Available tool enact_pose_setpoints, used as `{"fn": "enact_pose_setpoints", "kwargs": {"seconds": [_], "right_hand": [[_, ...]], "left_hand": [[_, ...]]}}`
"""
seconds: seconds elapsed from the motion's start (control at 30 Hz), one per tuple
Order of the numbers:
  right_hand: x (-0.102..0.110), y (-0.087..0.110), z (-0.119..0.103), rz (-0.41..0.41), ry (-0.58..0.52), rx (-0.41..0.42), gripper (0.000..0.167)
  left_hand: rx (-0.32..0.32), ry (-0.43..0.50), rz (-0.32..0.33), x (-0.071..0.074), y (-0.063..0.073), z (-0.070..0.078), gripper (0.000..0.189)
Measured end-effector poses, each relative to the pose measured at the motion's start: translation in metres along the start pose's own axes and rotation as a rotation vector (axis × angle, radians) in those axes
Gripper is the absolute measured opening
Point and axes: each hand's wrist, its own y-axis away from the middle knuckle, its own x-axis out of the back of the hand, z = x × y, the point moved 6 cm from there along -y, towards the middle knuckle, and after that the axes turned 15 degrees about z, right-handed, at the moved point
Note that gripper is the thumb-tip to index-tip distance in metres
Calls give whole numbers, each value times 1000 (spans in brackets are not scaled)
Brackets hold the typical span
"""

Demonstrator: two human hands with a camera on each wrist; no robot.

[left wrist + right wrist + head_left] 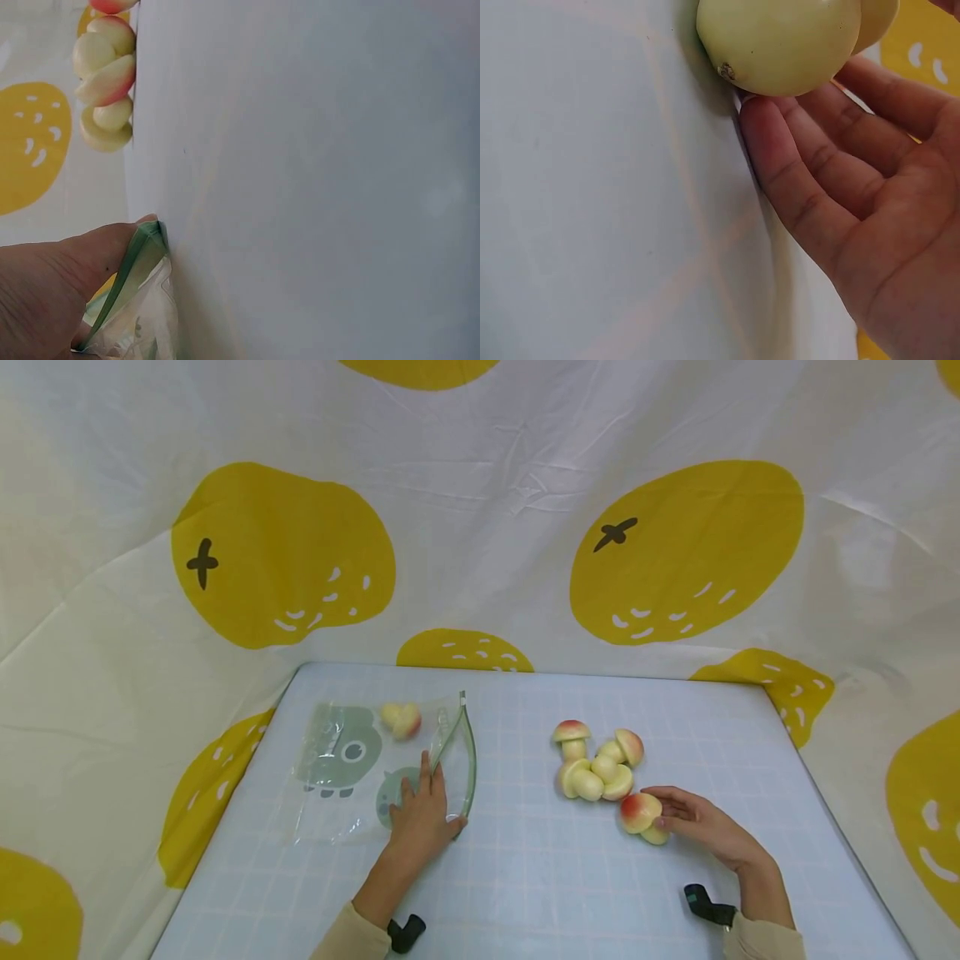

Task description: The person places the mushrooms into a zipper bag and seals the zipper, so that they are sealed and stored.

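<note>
At the right, my right hand [697, 827] holds a toy mushroom [641, 812] with a red-and-yellow cap between thumb and fingers, low at the table. The right wrist view shows its pale rounded part [780, 45] against the fingertips [769, 135]. Several similar mushrooms [603, 768] lie clustered just beyond it. My left hand [422, 814] rests on a clear zip bag [330, 814] with green monster prints, fingers spread at its mouth. The thumb props one side of the green zip edge [127, 274], so the mouth gapes. Inside the bag lies a pale mushroom [401, 720].
A pale checked table [525, 877] lies beneath everything. White cloth with yellow fruit prints [480, 527] stands behind the table and along its sides. Black wrist devices [708, 906] sit at both sleeves.
</note>
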Motion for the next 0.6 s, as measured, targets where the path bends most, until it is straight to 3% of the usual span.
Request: {"fn": "enact_pose_setpoints", "kwargs": {"seconds": [0.3, 0.6], "right_hand": [[4, 1, 1, 30, -10, -7, 51], [11, 5, -18, 66, -109, 115, 47]], "left_hand": [[-2, -2, -8, -1, -1, -1, 101], [-3, 4, 1, 0, -1, 0, 101]]}}
